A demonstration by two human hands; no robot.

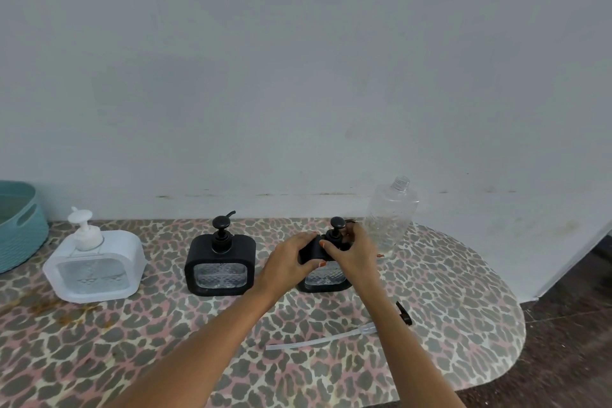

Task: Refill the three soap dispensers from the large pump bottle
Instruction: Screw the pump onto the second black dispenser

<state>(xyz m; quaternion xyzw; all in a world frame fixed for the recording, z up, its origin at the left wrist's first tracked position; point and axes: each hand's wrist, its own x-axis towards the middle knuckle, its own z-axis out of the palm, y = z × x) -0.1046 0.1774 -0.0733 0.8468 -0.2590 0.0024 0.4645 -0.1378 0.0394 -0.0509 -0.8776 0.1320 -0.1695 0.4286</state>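
Black soap dispenser, right-hand one of the row: upright on the leopard-print table cover, near the wall; clear patterned window facing the camera, black pump head seated on top. Left hand: fingers wrapped over the dispenser's upper left shoulder, thumb clamped on its front. Right hand: fingers closed around the pump collar, thumb pressed on the near side. Second black dispenser: upright just to the left, apart from the first, pump on. White dispenser: farther left, upright, white pump on. Large clear bottle: just behind and right of the held dispenser, upright, threaded neck uncapped; whether it touches the right hand cannot be told. Loose pump with clear dip tube: lying flat on the cover nearer the camera, its black head partly hidden by the right forearm. Teal basket: far left edge.
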